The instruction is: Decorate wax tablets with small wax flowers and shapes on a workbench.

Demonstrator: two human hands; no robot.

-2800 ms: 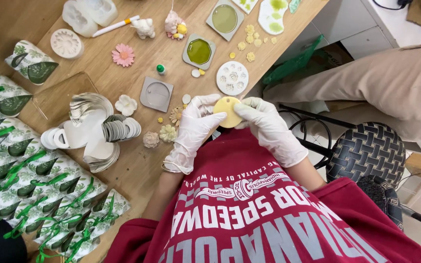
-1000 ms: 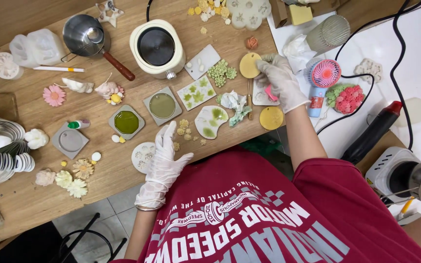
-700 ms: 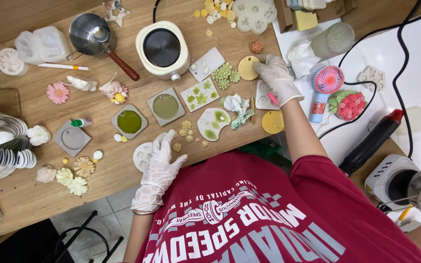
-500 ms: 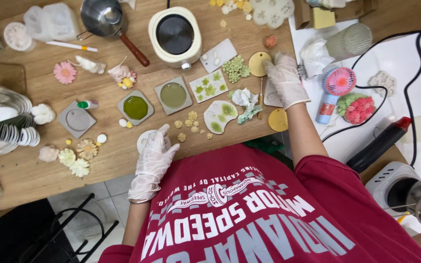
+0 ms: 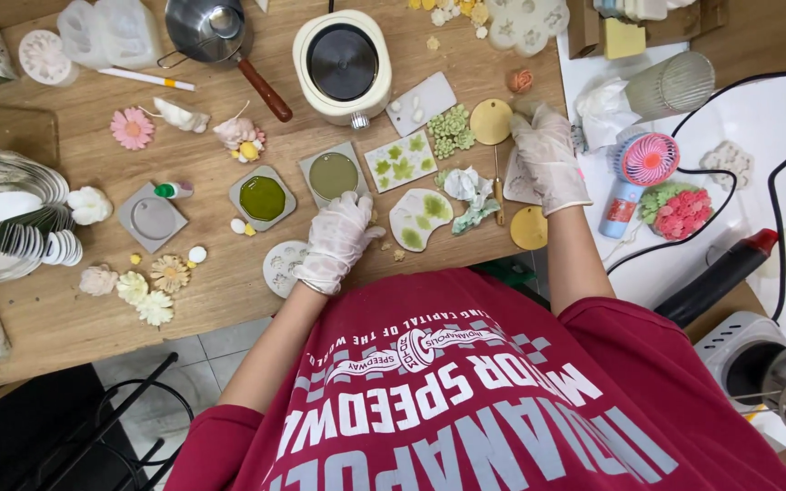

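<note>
Seen from the head camera: gloved left hand (image 5: 338, 238) spread flat on the wooden bench (image 5: 229, 291), partly over a round white mould (image 5: 279, 266). Gloved right hand (image 5: 548, 156) lying loosely open, fingertips beside a yellow round disc (image 5: 490, 121); grip on it not clear. Second yellow disc (image 5: 529, 227) near the bench edge.

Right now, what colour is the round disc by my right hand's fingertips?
Golden yellow disc, at the right hand fingertips; head view.
</note>
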